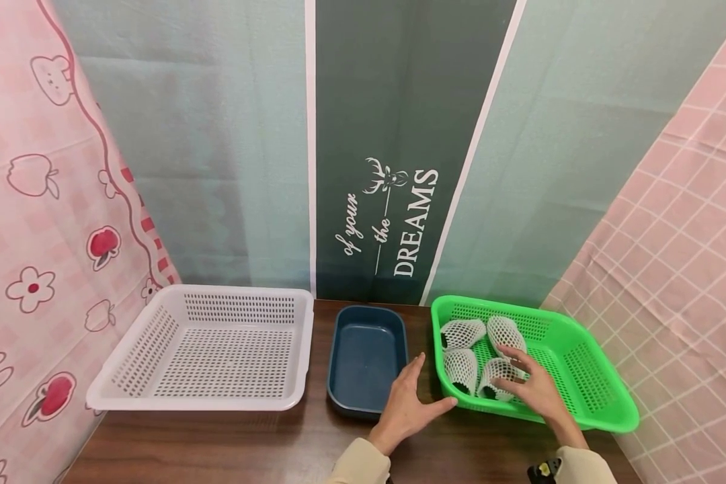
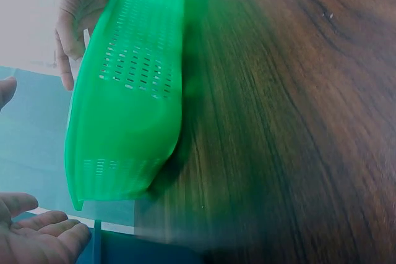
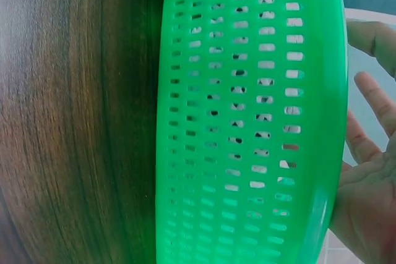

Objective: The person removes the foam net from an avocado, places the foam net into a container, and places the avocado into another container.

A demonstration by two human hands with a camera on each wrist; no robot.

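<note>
A green basket (image 1: 581,366) stands on the right and holds several dark items in white foam net sleeves, grouped in its left half. My right hand (image 1: 541,388) reaches over the basket's near rim, its thumb and fingers parted beside the nearest right sleeved item (image 1: 499,378). Whether they touch it I cannot tell. In the right wrist view the basket wall (image 3: 247,122) hides the items, and the spread fingers (image 3: 371,94) show past the rim. My left hand (image 1: 404,409), fingers extended and holding nothing, hovers between the green basket and a dark blue tray (image 1: 369,403).
A white perforated basket (image 1: 199,403) stands on the left of the brown wooden table (image 1: 230,447). Fabric curtains enclose the table: pink ones at left and right, and a green one (image 1: 218,168) with lettering behind.
</note>
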